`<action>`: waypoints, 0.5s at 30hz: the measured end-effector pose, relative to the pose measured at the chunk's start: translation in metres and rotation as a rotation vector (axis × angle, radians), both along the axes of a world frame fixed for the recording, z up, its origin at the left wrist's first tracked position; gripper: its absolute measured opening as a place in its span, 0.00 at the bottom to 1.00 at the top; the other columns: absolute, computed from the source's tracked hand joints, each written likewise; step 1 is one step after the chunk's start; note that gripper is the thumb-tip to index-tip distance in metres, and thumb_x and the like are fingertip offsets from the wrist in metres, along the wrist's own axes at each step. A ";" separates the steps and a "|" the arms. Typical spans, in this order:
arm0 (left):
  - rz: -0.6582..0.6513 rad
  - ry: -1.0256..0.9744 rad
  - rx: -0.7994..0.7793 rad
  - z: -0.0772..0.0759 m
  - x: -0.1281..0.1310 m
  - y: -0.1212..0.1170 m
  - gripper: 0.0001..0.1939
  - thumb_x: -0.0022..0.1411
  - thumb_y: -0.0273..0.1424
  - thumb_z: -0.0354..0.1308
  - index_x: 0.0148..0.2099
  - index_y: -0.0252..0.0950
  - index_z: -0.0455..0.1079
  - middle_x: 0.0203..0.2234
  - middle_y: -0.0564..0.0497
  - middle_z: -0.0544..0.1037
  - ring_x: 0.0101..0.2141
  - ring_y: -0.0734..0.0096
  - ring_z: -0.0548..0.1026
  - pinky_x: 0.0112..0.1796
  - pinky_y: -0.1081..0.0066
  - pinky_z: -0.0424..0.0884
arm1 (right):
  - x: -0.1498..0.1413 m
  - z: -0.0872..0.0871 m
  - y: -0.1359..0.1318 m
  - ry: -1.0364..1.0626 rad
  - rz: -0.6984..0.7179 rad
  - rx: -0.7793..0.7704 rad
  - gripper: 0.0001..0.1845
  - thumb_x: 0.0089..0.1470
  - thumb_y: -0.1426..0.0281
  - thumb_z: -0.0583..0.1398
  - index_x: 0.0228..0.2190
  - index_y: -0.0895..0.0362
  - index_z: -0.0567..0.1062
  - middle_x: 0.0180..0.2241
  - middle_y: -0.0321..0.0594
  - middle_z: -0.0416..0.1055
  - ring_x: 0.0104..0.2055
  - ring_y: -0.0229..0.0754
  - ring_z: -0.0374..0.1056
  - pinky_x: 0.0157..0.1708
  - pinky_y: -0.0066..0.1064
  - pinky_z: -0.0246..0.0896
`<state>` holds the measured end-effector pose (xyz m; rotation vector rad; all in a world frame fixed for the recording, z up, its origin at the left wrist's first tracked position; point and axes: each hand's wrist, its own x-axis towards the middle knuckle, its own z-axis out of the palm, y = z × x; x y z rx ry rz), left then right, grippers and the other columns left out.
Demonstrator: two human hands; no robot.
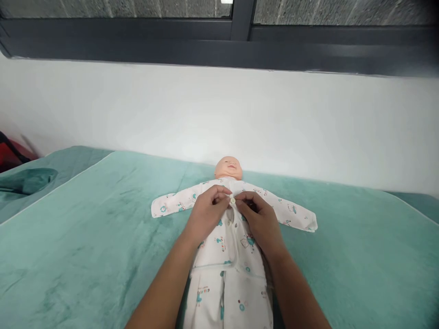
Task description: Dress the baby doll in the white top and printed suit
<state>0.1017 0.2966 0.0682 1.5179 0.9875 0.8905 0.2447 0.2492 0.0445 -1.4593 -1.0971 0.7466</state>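
A baby doll [228,167] lies on its back, dressed in a white printed baby jacket [247,242] with long sleeves spread out to both sides. White printed pants [206,297] cover its legs. At the chest, my left hand [210,208] pinches the jacket's front edge beside a pale round button [232,200]. My right hand [260,214] pinches the cloth on the button's other side, fingertips close to it. Below the button the jacket front gapes slightly, then its edges run down together to the hem. The fingertips partly hide the cloth they grip.
A green plush blanket [103,237] covers the bed around the doll. Behind its head rises a white wall [219,109] with a dark window frame [137,43] above. Something red and black [13,153] sits at the far left edge.
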 end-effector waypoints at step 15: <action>-0.272 0.211 0.101 0.014 -0.027 -0.004 0.09 0.60 0.35 0.56 0.30 0.37 0.71 0.23 0.56 0.66 0.26 0.77 0.62 0.28 0.75 0.58 | 0.011 0.043 -0.034 -0.379 0.393 -0.291 0.08 0.54 0.66 0.56 0.26 0.53 0.72 0.25 0.33 0.68 0.26 0.37 0.58 0.24 0.29 0.51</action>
